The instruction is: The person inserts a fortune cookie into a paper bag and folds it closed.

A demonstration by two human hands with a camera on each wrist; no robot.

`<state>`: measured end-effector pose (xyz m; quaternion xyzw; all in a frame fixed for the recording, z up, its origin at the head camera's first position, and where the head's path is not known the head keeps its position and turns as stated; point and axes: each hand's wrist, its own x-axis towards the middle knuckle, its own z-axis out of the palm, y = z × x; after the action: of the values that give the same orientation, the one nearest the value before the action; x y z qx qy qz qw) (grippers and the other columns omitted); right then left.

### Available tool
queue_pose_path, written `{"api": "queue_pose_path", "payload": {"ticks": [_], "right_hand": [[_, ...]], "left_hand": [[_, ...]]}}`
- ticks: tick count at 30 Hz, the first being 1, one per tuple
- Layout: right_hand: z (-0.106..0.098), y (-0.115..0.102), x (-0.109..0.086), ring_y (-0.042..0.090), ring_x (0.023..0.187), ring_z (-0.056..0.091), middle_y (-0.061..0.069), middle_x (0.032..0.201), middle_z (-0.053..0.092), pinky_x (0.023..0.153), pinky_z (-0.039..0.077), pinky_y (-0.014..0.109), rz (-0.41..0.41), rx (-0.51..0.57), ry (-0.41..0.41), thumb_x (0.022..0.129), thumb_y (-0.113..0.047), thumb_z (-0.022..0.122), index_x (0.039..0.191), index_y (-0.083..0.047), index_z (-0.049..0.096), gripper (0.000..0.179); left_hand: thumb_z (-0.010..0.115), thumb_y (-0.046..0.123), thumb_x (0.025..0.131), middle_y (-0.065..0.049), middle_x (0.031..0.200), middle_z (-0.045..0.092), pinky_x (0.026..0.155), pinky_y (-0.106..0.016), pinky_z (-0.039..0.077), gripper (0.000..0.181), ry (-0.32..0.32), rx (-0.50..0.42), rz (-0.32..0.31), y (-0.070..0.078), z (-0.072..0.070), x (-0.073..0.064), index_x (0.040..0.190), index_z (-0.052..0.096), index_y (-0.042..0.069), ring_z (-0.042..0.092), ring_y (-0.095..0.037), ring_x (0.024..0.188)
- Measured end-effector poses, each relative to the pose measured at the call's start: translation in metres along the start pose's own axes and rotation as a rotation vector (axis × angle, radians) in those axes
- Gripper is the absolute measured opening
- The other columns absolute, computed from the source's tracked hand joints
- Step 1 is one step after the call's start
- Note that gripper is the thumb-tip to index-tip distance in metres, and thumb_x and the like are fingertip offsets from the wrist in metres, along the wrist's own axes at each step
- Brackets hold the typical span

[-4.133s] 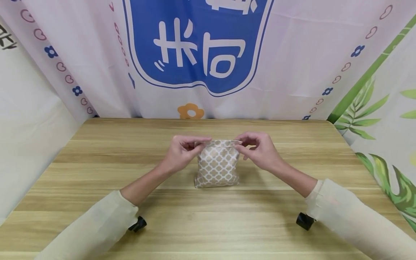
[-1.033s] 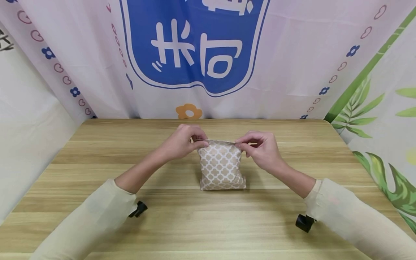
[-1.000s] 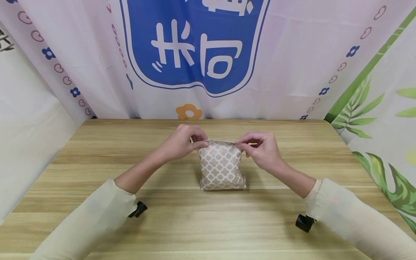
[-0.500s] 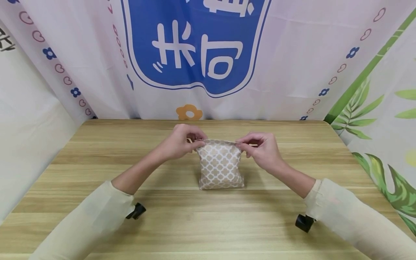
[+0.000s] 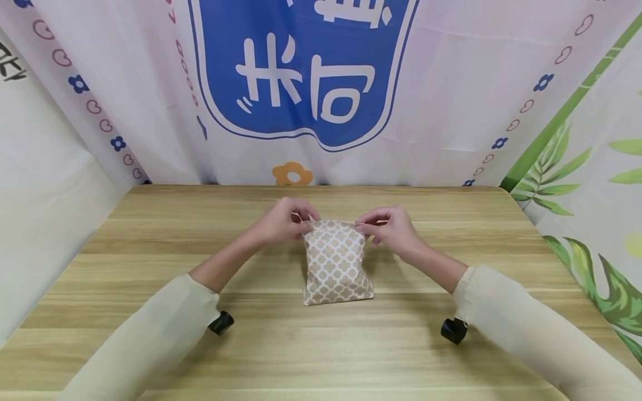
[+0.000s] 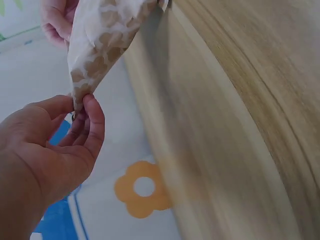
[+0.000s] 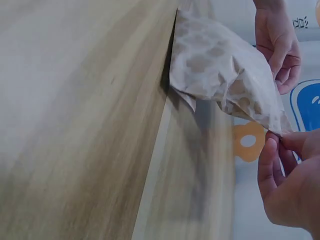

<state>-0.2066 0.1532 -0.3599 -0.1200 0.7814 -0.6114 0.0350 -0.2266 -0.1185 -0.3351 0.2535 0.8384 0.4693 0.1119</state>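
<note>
A small fabric pouch [image 5: 335, 262], beige with a white lattice print, stands on the table between both hands, its lower edge toward me. The left hand [image 5: 287, 221] pinches its upper left corner between thumb and fingers. At the upper right corner, the right hand [image 5: 390, 229] pinches the pouch the same way. In the left wrist view the left hand [image 6: 60, 145] grips a pointed corner of the pouch [image 6: 102, 40]. The right wrist view has the right hand [image 7: 292, 175] holding the opposite corner of the bulging pouch [image 7: 225, 65]. What the pouch contains is hidden.
The wood-grain table [image 5: 321, 356] extends around the pouch. Behind its far edge hangs a white curtain [image 5: 451, 111] with a blue emblem. A leaf-printed cloth [image 5: 592, 195] hangs at the right. Black wrist cameras sit under both sleeves.
Over the last half second the pouch's top has tipped down and away, its front face turned more upward, and its bottom edge slid toward me. The right hand moved slightly left; both grips stay.
</note>
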Motion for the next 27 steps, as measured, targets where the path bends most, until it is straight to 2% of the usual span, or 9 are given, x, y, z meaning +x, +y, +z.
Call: {"api": "queue_pose_path", "payload": {"ticks": [6,11,15,20,27], "right_hand": [[0.001,0.016,0.01,0.014,0.061,0.062,0.01,0.085,0.075,0.048,0.054,0.027,0.054,-0.07,-0.045,0.089,0.005,0.077,0.098,0.011,0.077,0.011],[0.001,0.022,0.014,0.014,0.056,0.06,0.005,0.074,0.071,0.047,0.052,0.024,0.116,-0.088,-0.078,0.091,0.004,0.075,0.102,0.012,0.075,0.013],[0.001,0.026,0.015,0.013,0.058,0.063,0.004,0.072,0.07,0.048,0.051,0.023,0.163,-0.072,-0.094,0.093,0.004,0.073,0.105,0.014,0.073,0.015],[0.001,0.028,0.014,0.013,0.06,0.065,0.003,0.071,0.07,0.049,0.052,0.023,0.196,-0.049,-0.099,0.094,0.003,0.072,0.106,0.015,0.072,0.017],[0.0,0.029,0.014,0.013,0.062,0.066,0.002,0.073,0.07,0.051,0.054,0.023,0.234,-0.035,-0.107,0.095,0.001,0.071,0.112,0.015,0.07,0.022]], "left_hand": [[0.067,-0.009,0.094,-0.011,0.079,0.064,0.061,-0.032,0.058,0.016,-0.055,-0.028,-0.129,-0.017,0.004,0.013,0.108,0.073,-0.008,0.061,-0.019,0.062],[0.067,-0.009,0.095,-0.012,0.083,0.065,0.058,-0.028,0.056,0.016,-0.088,-0.071,-0.202,-0.026,0.007,0.019,0.11,0.073,-0.009,0.061,-0.016,0.06],[0.067,-0.009,0.095,-0.014,0.086,0.066,0.057,-0.026,0.055,0.017,-0.09,-0.101,-0.227,-0.031,0.01,0.021,0.11,0.074,-0.009,0.06,-0.015,0.06],[0.067,-0.009,0.095,-0.013,0.086,0.068,0.055,-0.023,0.052,0.017,-0.078,-0.12,-0.225,-0.036,0.012,0.022,0.11,0.074,-0.011,0.06,-0.013,0.059],[0.065,-0.007,0.096,-0.011,0.087,0.067,0.055,-0.023,0.051,0.019,-0.07,-0.129,-0.237,-0.035,0.014,0.021,0.113,0.074,-0.01,0.06,-0.013,0.062]]}}
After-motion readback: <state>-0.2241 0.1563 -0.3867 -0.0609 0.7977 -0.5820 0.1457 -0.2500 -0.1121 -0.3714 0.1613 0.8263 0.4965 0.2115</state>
